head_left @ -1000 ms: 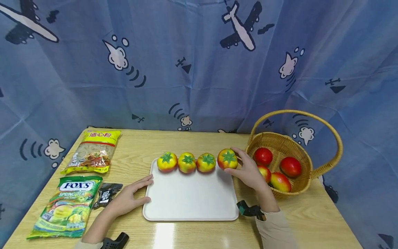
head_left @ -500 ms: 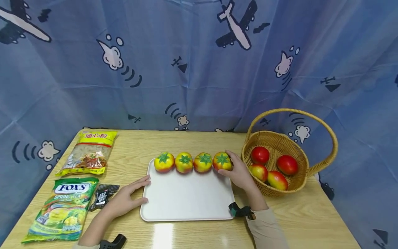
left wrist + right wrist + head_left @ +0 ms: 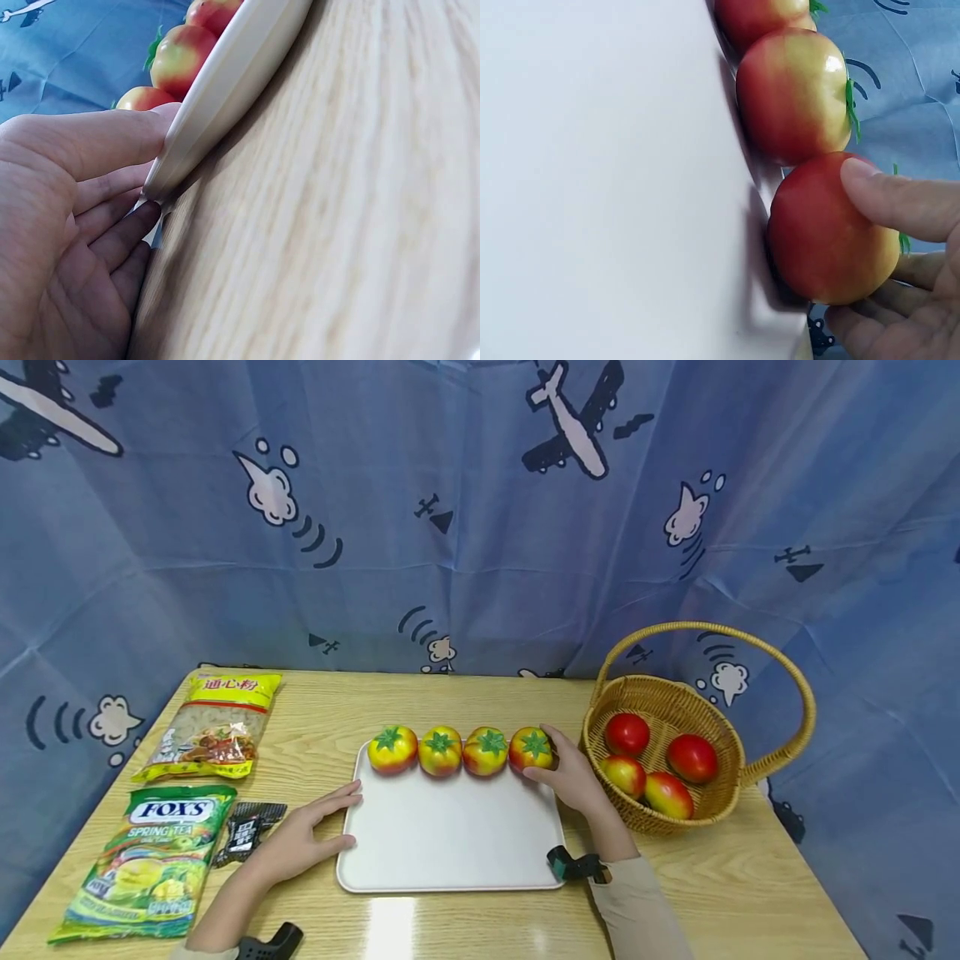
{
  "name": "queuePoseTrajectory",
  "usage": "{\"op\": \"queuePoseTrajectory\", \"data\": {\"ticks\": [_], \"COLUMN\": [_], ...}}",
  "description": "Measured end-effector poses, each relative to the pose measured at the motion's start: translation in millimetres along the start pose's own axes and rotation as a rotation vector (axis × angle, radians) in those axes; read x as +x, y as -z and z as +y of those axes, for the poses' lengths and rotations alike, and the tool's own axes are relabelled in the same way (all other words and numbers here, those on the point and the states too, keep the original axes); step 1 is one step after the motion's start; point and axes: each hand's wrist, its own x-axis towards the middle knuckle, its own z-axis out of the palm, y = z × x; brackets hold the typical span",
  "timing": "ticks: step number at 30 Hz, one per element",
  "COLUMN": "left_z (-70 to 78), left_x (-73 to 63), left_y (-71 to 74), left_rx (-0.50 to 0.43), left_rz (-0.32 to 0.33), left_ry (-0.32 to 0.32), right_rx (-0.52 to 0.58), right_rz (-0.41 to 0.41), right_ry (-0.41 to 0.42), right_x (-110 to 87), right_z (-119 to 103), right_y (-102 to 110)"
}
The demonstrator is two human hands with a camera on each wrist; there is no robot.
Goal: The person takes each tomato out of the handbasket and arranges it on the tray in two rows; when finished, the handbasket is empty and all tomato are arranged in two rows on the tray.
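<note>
In the head view my right hand (image 3: 576,777) holds the rightmost red-and-yellow tomato (image 3: 532,749), which has a green star-shaped leaf top. It is at the back right corner of the white tray (image 3: 450,835). Close up in the right wrist view, my thumb lies over that tomato's side and the fingers curl behind it. Three similar tomatoes, one of them the leftmost tomato (image 3: 392,750), stand in a row along the tray's back edge. My left hand (image 3: 300,839) rests at the tray's left edge; its thumb (image 3: 112,142) touches the rim, the fingers loosely extended beside it.
On the right stands a wicker basket (image 3: 738,802) with a tall handle, holding several red and red-yellow fruits. To the left lie a pasta bag (image 3: 213,727), a green candy bag (image 3: 146,860) and a small black packet (image 3: 247,831). A blue curtain (image 3: 480,568) hangs behind the table.
My right hand has brought its tomato down and leftward to the end of the row, beside the others. The left hand has stayed at the tray's edge. The head view has shifted slightly.
</note>
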Motion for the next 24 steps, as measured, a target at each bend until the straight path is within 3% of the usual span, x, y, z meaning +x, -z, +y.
{"op": "queuePoseTrajectory", "data": {"ticks": [17, 24], "left_z": [0.5, 0.8], "left_x": [-0.3, 0.2], "left_y": [-0.1, 0.0], "left_rx": [-0.003, -0.005], "left_rz": [0.0, -0.003], "left_ry": [0.006, 0.007], "right_rx": [0.024, -0.021], "right_rz": [-0.049, -0.035], "right_ry": [-0.051, -0.024], "right_x": [4.5, 0.2], "right_z": [7.7, 2.1], "right_y": [-2.4, 0.1]}}
